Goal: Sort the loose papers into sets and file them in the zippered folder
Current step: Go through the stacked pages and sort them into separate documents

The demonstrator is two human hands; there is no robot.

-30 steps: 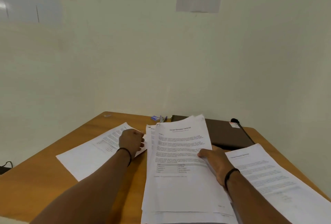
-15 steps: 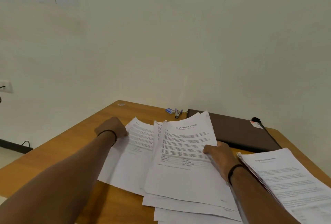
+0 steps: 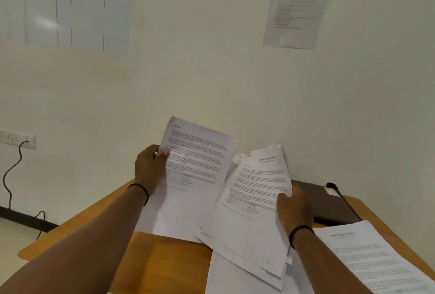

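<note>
The left hand (image 3: pixel 150 171) holds a printed sheet (image 3: pixel 193 176) lifted off the worktop (image 3: pixel 164 265), thumb on its face and fingers curled behind its left edge — a pinch. The right hand (image 3: pixel 295 209) grips the right edge of a fanned bundle of papers (image 3: pixel 254 202), tilted up, thumb on top; its other fingers lie hidden behind the pages. More loose pages (image 3: pixel 235 277) lie under the bundle at the near edge, and a separate stack (image 3: pixel 372 258) sits to the right, just beside the right wrist. The dark zippered folder (image 3: pixel 329 206) lies flat at the back right, partly covered by the bundle and the right hand. On the wall hang a chart (image 3: pixel 63 6) and a printed notice (image 3: pixel 296 4) — lower left, a cable (image 3: pixel 14 171) runs from a socket (image 3: pixel 16 138).
</note>
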